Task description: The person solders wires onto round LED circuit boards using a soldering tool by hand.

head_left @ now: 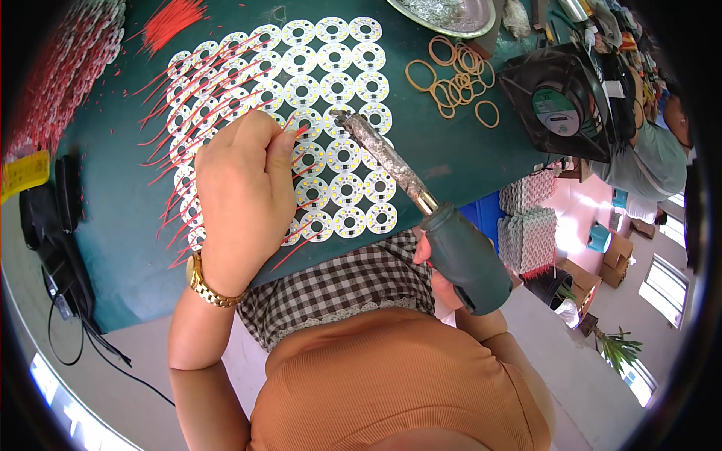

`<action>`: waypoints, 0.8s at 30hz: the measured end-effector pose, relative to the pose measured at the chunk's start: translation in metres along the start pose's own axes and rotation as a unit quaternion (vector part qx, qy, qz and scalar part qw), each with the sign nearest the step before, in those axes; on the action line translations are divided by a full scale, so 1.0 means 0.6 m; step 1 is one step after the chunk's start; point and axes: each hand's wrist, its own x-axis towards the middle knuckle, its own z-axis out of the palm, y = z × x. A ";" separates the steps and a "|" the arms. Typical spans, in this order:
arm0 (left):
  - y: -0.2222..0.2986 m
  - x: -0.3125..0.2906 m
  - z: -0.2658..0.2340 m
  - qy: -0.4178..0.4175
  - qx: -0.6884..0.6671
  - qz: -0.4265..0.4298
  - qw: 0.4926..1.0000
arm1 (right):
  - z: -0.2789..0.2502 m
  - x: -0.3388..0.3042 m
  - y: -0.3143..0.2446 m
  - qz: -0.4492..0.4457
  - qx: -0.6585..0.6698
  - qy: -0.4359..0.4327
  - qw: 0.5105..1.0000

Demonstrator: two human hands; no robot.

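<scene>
I'm pinching a red wire [302, 130] between thumb and forefinger of my left hand [244, 161], over the panel of round LED boards [314, 124]. My right hand [445, 291], partly hidden, is gripping the soldering iron [462, 252] by its handle. The iron's long axis is slanting up-left, its tip lying just right of the pinch; whether it's touching a board, I'm not able to tell.

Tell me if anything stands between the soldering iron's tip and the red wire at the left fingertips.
Nothing visible does; round white boards lie beneath the gap between the soldering iron and the red wire at the left hand.
</scene>
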 end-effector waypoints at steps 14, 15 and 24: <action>-0.004 -0.003 0.004 -0.026 0.042 -0.003 0.999 | 0.006 -0.004 0.020 -0.026 0.005 -0.032 0.999; -0.004 -0.003 0.004 -0.028 0.042 -0.004 0.999 | 0.007 -0.003 0.020 -0.026 0.004 -0.033 0.999; -0.008 -0.007 0.011 -0.019 0.078 0.011 0.997 | 0.001 0.011 -0.001 -0.065 0.044 -0.008 0.997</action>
